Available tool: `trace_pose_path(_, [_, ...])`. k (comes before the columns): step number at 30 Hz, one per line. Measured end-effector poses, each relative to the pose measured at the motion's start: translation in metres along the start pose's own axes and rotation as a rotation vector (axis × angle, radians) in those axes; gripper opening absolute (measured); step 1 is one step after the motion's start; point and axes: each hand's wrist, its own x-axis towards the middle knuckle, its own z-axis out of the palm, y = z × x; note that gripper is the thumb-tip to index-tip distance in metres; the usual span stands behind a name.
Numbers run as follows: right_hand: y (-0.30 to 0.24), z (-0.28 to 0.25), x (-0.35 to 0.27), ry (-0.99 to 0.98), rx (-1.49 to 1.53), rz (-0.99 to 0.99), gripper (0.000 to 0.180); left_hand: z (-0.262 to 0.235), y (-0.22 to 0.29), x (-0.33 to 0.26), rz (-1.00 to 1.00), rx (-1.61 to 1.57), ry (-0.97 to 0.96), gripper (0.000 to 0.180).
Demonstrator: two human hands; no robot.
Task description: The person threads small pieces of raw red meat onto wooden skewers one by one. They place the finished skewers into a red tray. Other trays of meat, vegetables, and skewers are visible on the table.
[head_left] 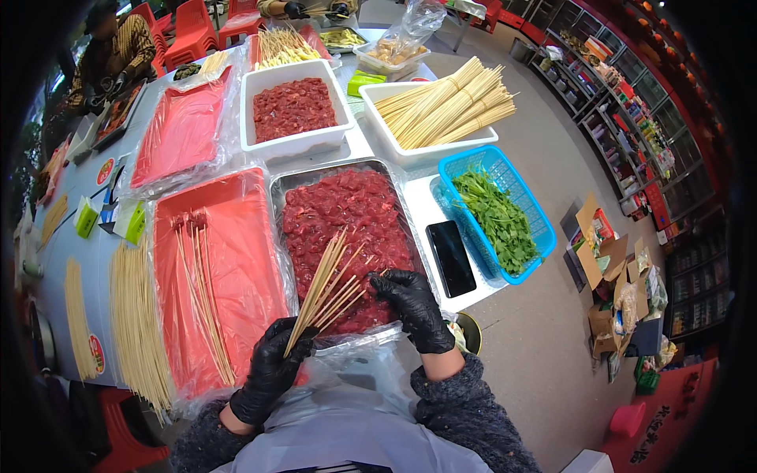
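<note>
My left hand [272,363], in a black glove, is closed around a bundle of bamboo skewers [325,292] that fans out over the meat. My right hand [410,307], gloved too, pinches at the tip of a skewer; whether a bit of meat is between the fingers is hard to make out. Below both hands lies a metal tray [277,206] heaped with raw red meat pieces [347,209]. To its left, a red plastic-lined tray [252,236] holds several skewers with meat at their far ends [206,292].
Right of the meat lie a black phone [451,258] and a blue basket [544,229] of green herbs. Beyond are a white tub of skewers [449,102] and a white tub of meat [296,110]. Loose skewers [138,315] lie at left. Other people [118,55] work at the far side.
</note>
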Motion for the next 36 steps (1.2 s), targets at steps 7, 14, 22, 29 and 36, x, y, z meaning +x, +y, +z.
trace_pose_path(7, [0.006,-0.002,0.013,-0.02,-0.187,-0.169,0.012,-0.003,-0.006,-0.001,0.008,-0.137,-0.092,0.025])
trace_pose_path(14, [0.018,-0.011,0.014,0.04,-0.34,-0.363,0.015,-0.008,-0.017,-0.005,-0.058,-0.198,-0.023,0.026])
trace_pose_path(22, [0.029,0.003,0.016,-0.192,-1.138,-0.783,0.022,-0.018,-0.019,-0.006,-0.075,-0.233,0.098,0.021])
trace_pose_path(29, [0.049,0.011,0.024,-0.032,-1.305,-0.837,0.013,-0.011,-0.021,-0.001,-0.06,-0.201,0.121,0.022])
trace_pose_path(36, [0.027,0.006,0.006,0.05,-0.924,-0.655,0.018,-0.011,-0.022,-0.003,-0.049,-0.157,0.132,0.021])
